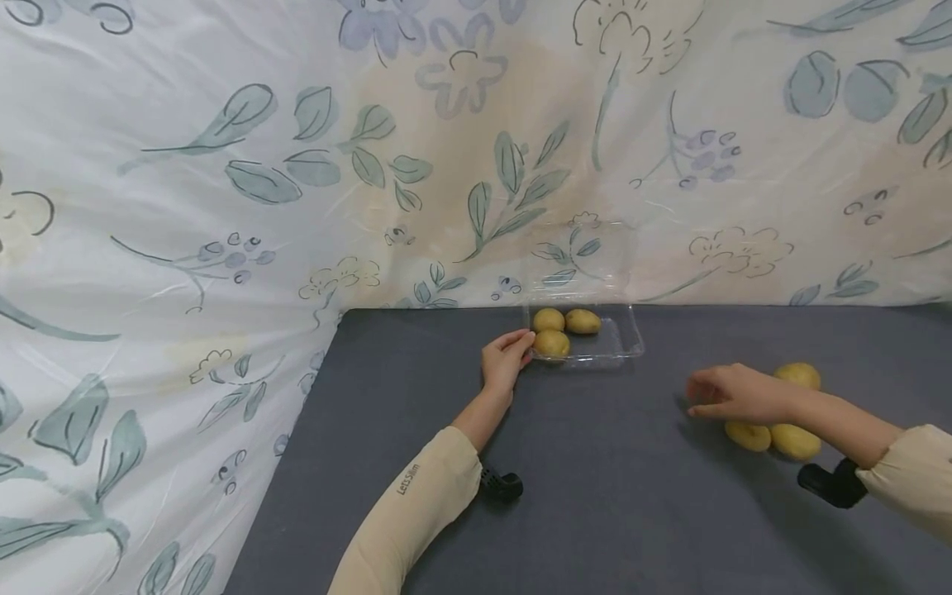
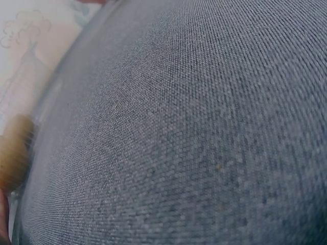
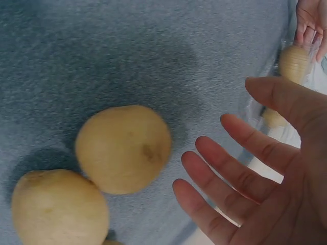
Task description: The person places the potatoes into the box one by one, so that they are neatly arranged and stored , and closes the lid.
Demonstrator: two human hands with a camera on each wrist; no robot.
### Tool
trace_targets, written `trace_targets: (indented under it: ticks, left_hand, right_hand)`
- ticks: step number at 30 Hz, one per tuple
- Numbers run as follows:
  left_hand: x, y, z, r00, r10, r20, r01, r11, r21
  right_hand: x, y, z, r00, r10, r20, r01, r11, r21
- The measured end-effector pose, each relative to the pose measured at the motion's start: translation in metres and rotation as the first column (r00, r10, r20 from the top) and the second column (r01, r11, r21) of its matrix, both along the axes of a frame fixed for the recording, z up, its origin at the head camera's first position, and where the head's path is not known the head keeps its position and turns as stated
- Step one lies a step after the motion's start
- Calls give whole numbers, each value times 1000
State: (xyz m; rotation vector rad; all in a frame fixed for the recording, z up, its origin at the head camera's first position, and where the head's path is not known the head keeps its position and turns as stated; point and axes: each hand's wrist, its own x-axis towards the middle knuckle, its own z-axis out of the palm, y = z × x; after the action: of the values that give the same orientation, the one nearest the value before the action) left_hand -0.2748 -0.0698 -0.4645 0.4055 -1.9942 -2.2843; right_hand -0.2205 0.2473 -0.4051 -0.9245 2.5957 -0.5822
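A clear plastic container with its lid raised stands at the back of the table. Inside, towards its left half, lie three yellow potatoes. My left hand pinches the container's left rim between thumb and fingers. To the right my right hand hovers over the table, holding nothing, its fingers spread and slightly bent in the right wrist view. Just beyond those fingertips sits a loose potato, with another potato touching it. In the head view my right hand and forearm partly cover this group of potatoes.
A dark grey cloth covers the table. Behind it and along the left hangs a white sheet with a leaf and flower print. The container's transparent lid stands upright against this sheet.
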Motion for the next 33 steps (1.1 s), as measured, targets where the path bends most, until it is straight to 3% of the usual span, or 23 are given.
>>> trace_targets:
  ticks: [4, 10, 15, 26, 33]
  left_hand:
    - [0, 0, 0, 1000, 3, -5, -3, 1000, 3]
    - [-1, 0, -1, 1000, 7, -4, -7, 1000, 7]
    - [-1, 0, -2, 1000, -3, -11, 4, 1000, 16]
    - [0, 1, -1, 1000, 6, -16, -6, 1000, 11]
    - [0, 1, -1, 1000, 8, -11, -8, 1000, 24]
  right_hand:
    - [1, 6, -6, 999, 17, -28, -17, 1000, -7]
    - [8, 10, -7, 999, -36, 27, 34, 998, 59]
    - [12, 16, -12, 999, -40, 23, 39, 997, 69]
    - [15, 25, -15, 1000, 22, -7, -21, 997, 80]
    - [18, 26, -14, 1000, 11, 10, -12, 995, 102]
